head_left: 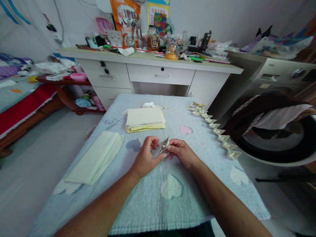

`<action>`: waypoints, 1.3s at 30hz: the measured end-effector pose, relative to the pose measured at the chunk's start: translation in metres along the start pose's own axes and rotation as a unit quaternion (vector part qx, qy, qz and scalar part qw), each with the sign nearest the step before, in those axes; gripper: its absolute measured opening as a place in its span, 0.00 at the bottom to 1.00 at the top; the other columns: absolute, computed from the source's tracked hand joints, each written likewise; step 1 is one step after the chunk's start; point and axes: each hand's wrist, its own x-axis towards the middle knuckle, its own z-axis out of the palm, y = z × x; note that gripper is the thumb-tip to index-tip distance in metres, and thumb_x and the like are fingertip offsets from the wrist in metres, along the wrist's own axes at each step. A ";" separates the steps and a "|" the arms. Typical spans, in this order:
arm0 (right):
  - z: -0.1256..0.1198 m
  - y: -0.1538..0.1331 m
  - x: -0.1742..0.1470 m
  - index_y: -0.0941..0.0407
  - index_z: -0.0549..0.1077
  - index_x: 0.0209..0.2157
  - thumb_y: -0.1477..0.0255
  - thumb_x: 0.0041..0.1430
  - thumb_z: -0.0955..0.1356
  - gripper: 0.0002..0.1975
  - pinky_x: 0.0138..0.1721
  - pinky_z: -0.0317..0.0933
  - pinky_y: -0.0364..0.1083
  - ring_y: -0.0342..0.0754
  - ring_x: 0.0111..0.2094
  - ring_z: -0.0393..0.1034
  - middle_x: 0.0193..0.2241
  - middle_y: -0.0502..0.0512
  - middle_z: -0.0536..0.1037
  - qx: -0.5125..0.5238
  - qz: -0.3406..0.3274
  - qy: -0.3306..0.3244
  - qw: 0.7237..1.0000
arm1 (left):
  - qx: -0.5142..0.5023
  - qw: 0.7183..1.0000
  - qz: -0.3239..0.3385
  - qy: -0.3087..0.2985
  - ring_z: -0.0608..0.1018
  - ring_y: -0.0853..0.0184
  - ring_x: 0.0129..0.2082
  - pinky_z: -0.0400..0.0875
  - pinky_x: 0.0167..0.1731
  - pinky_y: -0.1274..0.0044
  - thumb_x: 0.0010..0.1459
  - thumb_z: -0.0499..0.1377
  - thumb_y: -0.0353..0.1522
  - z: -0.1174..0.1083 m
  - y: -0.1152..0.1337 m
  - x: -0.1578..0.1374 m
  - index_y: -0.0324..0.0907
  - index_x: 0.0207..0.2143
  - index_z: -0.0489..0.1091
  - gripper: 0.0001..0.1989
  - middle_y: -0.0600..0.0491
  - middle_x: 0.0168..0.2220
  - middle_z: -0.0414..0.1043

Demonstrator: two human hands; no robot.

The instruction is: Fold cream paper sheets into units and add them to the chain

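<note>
A small folded paper piece [163, 145] stands tilted over the middle of the cloth-covered table. My right hand [184, 152] pinches its right side between thumb and fingers. Curled around the left of it is my left hand [148, 156], thumb and fingers apart, the thumb at the paper's lower end; whether it presses on it is hard to tell. Behind the hands lies a stack of cream and yellow paper sheets [145, 117]. Larger pale green folded sheets [96, 158] rest to the left. A row of similar folded paper pieces [218, 131] runs along the right side.
The table [138, 210] wears a light blue cloth with heart prints. Crumpled white tissue [148, 104] sits behind the stack. A white drawer desk [160, 74] crowded with jars and packets stands at the back. On the right is a washing machine [274, 75] with clothes in its open door.
</note>
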 end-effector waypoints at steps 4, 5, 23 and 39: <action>-0.002 0.002 0.001 0.57 0.75 0.29 0.61 0.45 0.75 0.15 0.26 0.61 0.41 0.40 0.23 0.66 0.26 0.50 0.76 0.028 0.016 0.015 0.999 | 0.014 1.000 0.004 -0.025 0.73 0.70 0.35 0.69 0.37 0.76 0.52 0.62 0.29 0.003 -0.002 0.001 0.43 0.42 0.62 0.16 0.54 0.39 0.66; -0.002 0.003 0.002 0.57 0.75 0.29 0.61 0.45 0.76 0.15 0.26 0.61 0.41 0.40 0.23 0.66 0.26 0.50 0.76 0.033 0.019 0.018 0.999 | 0.017 0.999 0.007 -0.029 0.73 0.71 0.33 0.69 0.36 0.77 0.53 0.61 0.29 0.003 -0.002 0.001 0.43 0.41 0.62 0.14 0.55 0.38 0.66; -0.009 0.004 0.002 0.53 0.65 0.42 0.74 0.47 0.68 0.18 0.28 0.59 0.39 0.42 0.32 0.64 0.37 0.51 0.69 -0.146 -0.086 0.077 0.983 | 0.093 0.994 0.040 -0.036 0.73 0.68 0.35 0.69 0.37 0.77 0.56 0.54 0.23 -0.002 -0.003 0.006 0.42 0.34 0.69 0.08 0.53 0.36 0.68; -0.014 0.007 0.006 0.56 0.71 0.34 0.83 0.52 0.63 0.11 0.35 0.57 0.43 0.43 0.31 0.63 0.32 0.52 0.67 -0.504 -0.185 0.107 0.837 | 0.154 0.987 0.010 -0.040 0.73 0.73 0.26 0.69 0.31 0.78 0.52 0.54 0.22 -0.004 -0.017 0.006 0.42 0.36 0.69 0.11 0.54 0.39 0.66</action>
